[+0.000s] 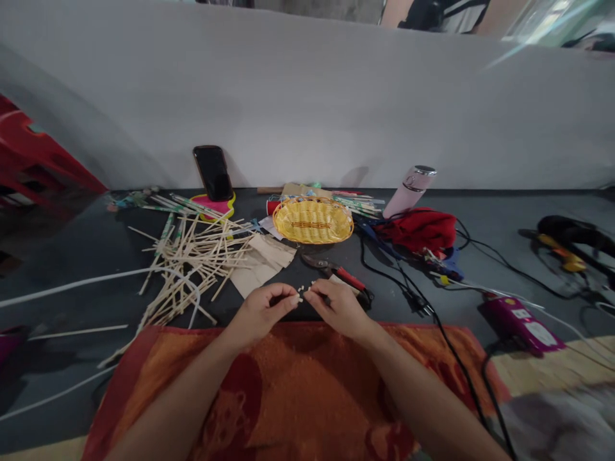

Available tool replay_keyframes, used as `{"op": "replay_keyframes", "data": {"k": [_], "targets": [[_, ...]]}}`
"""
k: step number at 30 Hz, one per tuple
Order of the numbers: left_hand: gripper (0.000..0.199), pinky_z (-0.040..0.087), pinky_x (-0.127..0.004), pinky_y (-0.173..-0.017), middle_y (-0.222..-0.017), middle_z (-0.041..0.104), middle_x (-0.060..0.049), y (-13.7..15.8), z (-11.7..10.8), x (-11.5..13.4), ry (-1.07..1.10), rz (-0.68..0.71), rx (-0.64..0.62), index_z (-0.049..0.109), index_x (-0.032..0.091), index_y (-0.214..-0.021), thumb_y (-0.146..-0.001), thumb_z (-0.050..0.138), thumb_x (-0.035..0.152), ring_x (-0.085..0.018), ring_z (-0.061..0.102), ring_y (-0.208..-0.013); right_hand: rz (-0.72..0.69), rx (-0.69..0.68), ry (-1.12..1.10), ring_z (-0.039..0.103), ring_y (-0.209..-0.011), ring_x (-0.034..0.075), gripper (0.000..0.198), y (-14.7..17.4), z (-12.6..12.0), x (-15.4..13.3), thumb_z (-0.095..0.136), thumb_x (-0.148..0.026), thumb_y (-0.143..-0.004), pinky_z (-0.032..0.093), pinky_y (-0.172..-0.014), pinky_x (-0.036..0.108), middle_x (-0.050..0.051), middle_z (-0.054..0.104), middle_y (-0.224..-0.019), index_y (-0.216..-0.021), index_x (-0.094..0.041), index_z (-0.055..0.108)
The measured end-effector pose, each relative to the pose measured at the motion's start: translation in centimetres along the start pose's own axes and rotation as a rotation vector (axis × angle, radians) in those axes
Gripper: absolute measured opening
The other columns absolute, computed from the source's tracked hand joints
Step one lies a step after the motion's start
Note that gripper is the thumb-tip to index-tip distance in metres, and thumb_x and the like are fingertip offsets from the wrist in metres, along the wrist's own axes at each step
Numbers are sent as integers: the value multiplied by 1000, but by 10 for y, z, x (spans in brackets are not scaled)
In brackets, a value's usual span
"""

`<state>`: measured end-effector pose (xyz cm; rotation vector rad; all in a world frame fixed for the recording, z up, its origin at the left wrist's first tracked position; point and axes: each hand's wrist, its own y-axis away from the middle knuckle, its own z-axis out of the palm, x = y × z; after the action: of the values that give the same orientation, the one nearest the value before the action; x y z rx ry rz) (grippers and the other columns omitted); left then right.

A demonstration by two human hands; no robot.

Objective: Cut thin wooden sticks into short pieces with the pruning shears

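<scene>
My left hand [263,310] pinches a small pale piece, probably a short bit of stick, between thumb and index finger. Close beside it, my right hand [339,308] has its thumb and fingertips pressed together; what they hold is too small to make out. Several tiny pale pieces [301,290] show between the two hands. Just beyond my right hand lie cutters with red handles [352,279]. A shallow yellow woven basket [312,221] sits farther back. To the left spreads a heap of thin wooden sticks [196,253], partly over brown paper [264,256].
An orange towel [307,384] lies under my forearms. A phone [213,173] leans near the wall. A pink flask [410,192], a red cloth [423,228], black cables [394,272] and a purple box [526,324] stand on the right. White tubing [96,282] crosses the left side.
</scene>
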<state>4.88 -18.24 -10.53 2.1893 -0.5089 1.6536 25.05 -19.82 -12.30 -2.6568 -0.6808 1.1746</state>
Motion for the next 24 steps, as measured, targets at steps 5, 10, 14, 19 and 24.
{"op": "replay_keyframes", "data": {"k": [5, 10, 14, 19, 24], "targets": [[26, 44, -21, -62, -77, 64, 0, 0, -2, 4, 104, -37, 29, 65, 16, -87, -85, 56, 40, -12, 55, -67, -63, 68, -145, 59, -82, 16, 11, 2, 4, -7, 57, -26, -90, 46, -75, 28, 4, 65, -91, -99, -21, 60], [25, 45, -23, -68, -80, 64, -1, 0, 1, 4, 126, -24, 9, 66, 16, -85, -85, 57, 39, -13, 56, -72, -99, 75, -151, 59, -81, 15, 11, 2, 5, -9, 51, -21, -93, 47, -75, 28, 3, 64, -87, -96, -22, 61], [30, 39, -20, -55, -70, 60, 0, 1, 2, 2, 165, -78, -18, 68, 15, -87, -83, 59, 43, -10, 49, -61, -103, 68, -133, 59, -82, 16, 14, 1, 3, -9, 47, -20, -95, 47, -75, 28, 4, 64, -88, -97, -21, 61], [36, 24, -19, -47, -58, 46, 5, 1, 1, 1, 200, -134, -60, 69, 13, -87, -82, 60, 47, -6, 33, -51, -104, 73, -130, 58, -80, 15, 14, 1, 3, -10, 46, -19, -95, 47, -73, 28, 4, 64, -86, -95, -20, 61], [35, 21, -19, -46, -57, 44, 6, 2, 1, 6, 195, -141, -66, 68, 13, -86, -83, 59, 47, -6, 31, -51, -101, 98, -125, 58, -80, 15, 12, 3, 8, -7, 49, -19, -94, 46, -73, 28, 4, 63, -85, -95, -20, 60]]}}
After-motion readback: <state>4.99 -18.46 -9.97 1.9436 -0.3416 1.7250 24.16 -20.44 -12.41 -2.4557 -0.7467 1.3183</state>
